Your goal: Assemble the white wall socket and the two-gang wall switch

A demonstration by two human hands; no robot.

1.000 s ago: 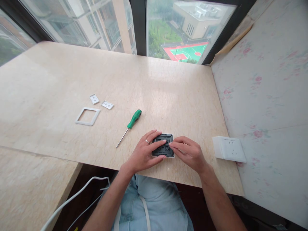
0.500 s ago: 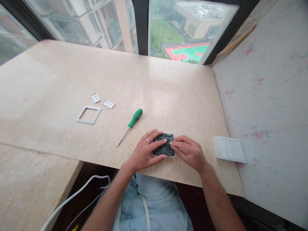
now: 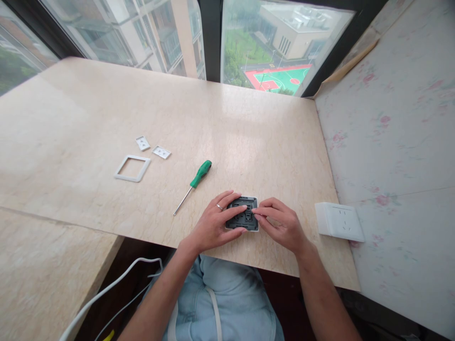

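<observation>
A square wall switch panel (image 3: 251,225), dark inside with a thin white border, lies face up near the front edge of the counter. My left hand (image 3: 217,220), with a ring on one finger, is closed around it: the thumb is along the near side, fingers reach over the far side and the index fingertip rests on the middle. At the right side of the panel, my right hand (image 3: 280,222) pinches thumb and index finger together over its inner part. Whatever sits between those fingertips is too small to make out. A green-handled screwdriver (image 3: 201,174) lies beyond my left hand.
Farther left on the counter (image 3: 249,128) lie a white square frame (image 3: 122,178) and two small white rocker plates (image 3: 161,152), (image 3: 142,143). A white socket box (image 3: 341,221) stands at the papered right wall. White cables (image 3: 117,282) hang below the front edge.
My right fingertips have shifted very slightly at the panel. My left hand stays in place on it. The whole view has moved a little; the loose parts lie as before.
</observation>
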